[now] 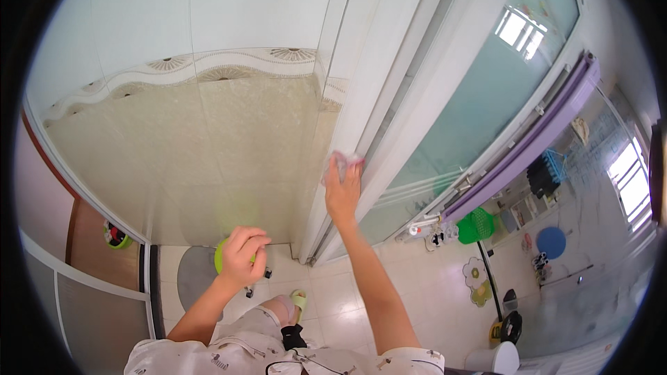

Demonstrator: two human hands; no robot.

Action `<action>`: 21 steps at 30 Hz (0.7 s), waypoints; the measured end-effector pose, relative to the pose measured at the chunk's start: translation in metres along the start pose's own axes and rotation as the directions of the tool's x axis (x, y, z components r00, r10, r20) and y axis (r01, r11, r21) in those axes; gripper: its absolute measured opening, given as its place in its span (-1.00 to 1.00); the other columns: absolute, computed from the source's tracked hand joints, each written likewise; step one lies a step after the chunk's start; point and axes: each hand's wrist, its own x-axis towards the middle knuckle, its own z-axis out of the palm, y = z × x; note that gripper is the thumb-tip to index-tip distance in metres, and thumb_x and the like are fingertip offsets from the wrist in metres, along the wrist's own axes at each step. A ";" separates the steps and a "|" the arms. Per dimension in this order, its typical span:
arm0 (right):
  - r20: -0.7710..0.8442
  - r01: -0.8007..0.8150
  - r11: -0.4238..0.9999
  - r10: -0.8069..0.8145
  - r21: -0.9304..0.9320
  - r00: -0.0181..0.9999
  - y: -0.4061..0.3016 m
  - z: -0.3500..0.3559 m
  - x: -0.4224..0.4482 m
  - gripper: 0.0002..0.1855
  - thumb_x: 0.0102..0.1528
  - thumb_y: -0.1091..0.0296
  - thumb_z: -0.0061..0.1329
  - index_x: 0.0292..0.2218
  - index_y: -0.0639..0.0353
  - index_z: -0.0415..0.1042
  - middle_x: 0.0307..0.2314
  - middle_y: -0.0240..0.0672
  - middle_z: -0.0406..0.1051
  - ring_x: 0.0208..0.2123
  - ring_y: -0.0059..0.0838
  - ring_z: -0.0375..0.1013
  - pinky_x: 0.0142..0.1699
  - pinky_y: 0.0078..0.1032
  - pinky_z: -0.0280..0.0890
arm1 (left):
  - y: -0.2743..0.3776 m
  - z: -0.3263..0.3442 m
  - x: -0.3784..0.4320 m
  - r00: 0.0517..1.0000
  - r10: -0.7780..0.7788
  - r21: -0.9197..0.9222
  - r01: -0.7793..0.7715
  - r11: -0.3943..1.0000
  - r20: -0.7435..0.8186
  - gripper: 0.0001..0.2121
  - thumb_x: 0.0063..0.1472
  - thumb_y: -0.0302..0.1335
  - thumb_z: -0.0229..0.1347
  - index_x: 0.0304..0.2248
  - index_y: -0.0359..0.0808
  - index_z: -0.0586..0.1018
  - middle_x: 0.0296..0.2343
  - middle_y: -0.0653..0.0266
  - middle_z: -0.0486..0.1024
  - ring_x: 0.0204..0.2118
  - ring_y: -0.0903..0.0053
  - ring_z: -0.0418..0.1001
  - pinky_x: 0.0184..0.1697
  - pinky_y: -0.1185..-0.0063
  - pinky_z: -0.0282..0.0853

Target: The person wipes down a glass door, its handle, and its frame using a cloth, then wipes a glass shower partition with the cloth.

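Note:
My right hand (344, 192) presses a crumpled pink and white cloth (341, 164) against the white frame (359, 114) of a sliding door. Its fingers lie over the cloth, which is partly hidden and blurred. To the right of that hand is the door's greenish glass panel (458, 130). My left hand (244, 258) hangs in the air before the beige tiled wall (250, 156), its fingers loosely curled and nothing seen in it. Behind it, lower down, a bright green container (219, 256) shows in part near the wall's foot.
A grey mat (195, 276) lies on the tiled floor at the lower left, beside another door's frame (151, 271). On the right are a purple rail cover (526, 140), a green basket (475, 225), a flower-shaped mat (477, 281) and a white bin (492, 358).

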 end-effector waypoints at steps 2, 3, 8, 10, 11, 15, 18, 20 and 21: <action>-0.166 -0.017 1.000 0.020 0.021 0.986 -0.018 -0.017 0.057 -0.42 0.09 0.43 0.10 0.15 0.11 0.37 0.10 0.06 0.16 0.19 0.21 0.13 0.25 0.09 0.14 | 0.007 -0.012 0.011 0.998 0.024 -0.040 -0.021 0.999 0.053 -0.79 -0.11 -0.72 0.07 -0.41 -0.34 0.59 -0.36 0.17 0.52 -0.42 0.27 0.46 -0.41 0.45 0.40; -0.246 0.017 1.000 -0.020 -0.017 0.969 -0.023 -0.028 0.098 -0.43 0.09 0.43 0.09 0.15 0.11 0.36 0.11 0.08 0.14 0.19 0.22 0.12 0.25 0.08 0.13 | 0.008 -0.015 0.022 0.994 0.050 -0.075 -0.043 0.996 0.100 -0.80 -0.10 -0.73 0.06 -0.43 -0.34 0.59 -0.36 0.18 0.52 -0.39 0.28 0.47 -0.38 0.45 0.40; -0.501 0.066 0.990 -0.120 -0.124 0.857 -0.035 -0.107 0.281 -0.44 0.08 0.45 0.09 0.13 0.12 0.37 0.15 0.14 0.07 0.19 0.25 0.10 0.27 0.09 0.09 | 0.000 0.001 0.079 0.968 0.250 -0.161 -0.243 0.956 0.020 -0.79 -0.10 -0.70 0.07 -0.40 -0.33 0.59 -0.32 0.18 0.52 -0.37 0.29 0.49 -0.42 0.47 0.42; -0.566 0.061 0.995 -0.093 -0.075 0.819 -0.038 -0.116 0.309 -0.42 0.05 0.42 0.13 0.12 0.11 0.37 0.17 0.17 0.03 0.19 0.26 0.09 0.28 0.12 0.05 | -0.010 0.007 0.098 0.960 0.279 -0.200 -0.276 0.940 -0.016 -0.79 -0.10 -0.71 0.06 -0.40 -0.33 0.59 -0.31 0.18 0.53 -0.36 0.29 0.50 -0.40 0.47 0.43; -0.576 0.064 0.993 -0.109 -0.098 0.810 -0.042 -0.113 0.307 -0.42 0.05 0.42 0.13 0.12 0.11 0.37 0.17 0.17 0.03 0.19 0.26 0.09 0.28 0.12 0.05 | -0.017 0.011 0.108 0.962 0.271 -0.233 -0.272 0.934 -0.039 -0.79 -0.10 -0.71 0.07 -0.40 -0.33 0.59 -0.31 0.18 0.53 -0.36 0.29 0.50 -0.40 0.47 0.43; -0.422 0.012 0.985 -0.085 -0.173 0.903 -0.060 -0.067 0.222 -0.42 0.08 0.40 0.04 0.16 0.15 0.34 0.17 0.23 0.02 0.20 0.38 0.01 0.28 0.22 -0.02 | -0.049 0.007 0.146 0.964 0.237 -0.321 -0.265 0.909 -0.122 -0.79 -0.09 -0.71 0.07 -0.40 -0.32 0.59 -0.32 0.16 0.53 -0.37 0.28 0.50 -0.38 0.46 0.44; -0.263 -0.018 0.966 -0.052 -0.258 0.963 -0.032 -0.044 0.141 -0.36 0.10 0.38 0.01 0.21 0.20 0.27 0.22 0.33 -0.07 0.27 0.44 -0.11 0.32 0.19 -0.12 | -0.071 0.015 0.178 0.945 0.274 -0.357 -0.322 0.877 -0.179 -0.79 -0.10 -0.72 0.07 -0.40 -0.33 0.59 -0.33 0.15 0.53 -0.36 0.26 0.50 -0.35 0.46 0.45; -0.099 -0.024 0.988 0.009 -0.155 0.995 -0.025 -0.048 0.137 -0.39 0.11 0.43 -0.03 0.21 0.21 0.28 0.23 0.35 -0.09 0.28 0.44 -0.13 0.33 0.12 -0.13 | -0.080 0.017 0.206 0.934 0.306 -0.372 -0.354 0.858 -0.183 -0.78 -0.10 -0.72 0.06 -0.40 -0.33 0.59 -0.32 0.15 0.54 -0.36 0.26 0.51 -0.33 0.45 0.45; -0.112 -0.035 0.984 0.016 -0.175 0.994 -0.028 -0.056 0.154 -0.39 0.11 0.43 -0.03 0.21 0.21 0.28 0.23 0.35 -0.09 0.28 0.44 -0.13 0.33 0.12 -0.13 | -0.083 0.016 0.221 0.928 0.326 -0.376 -0.371 0.849 -0.180 -0.77 -0.11 -0.72 0.06 -0.40 -0.33 0.59 -0.32 0.16 0.54 -0.35 0.25 0.51 -0.32 0.44 0.45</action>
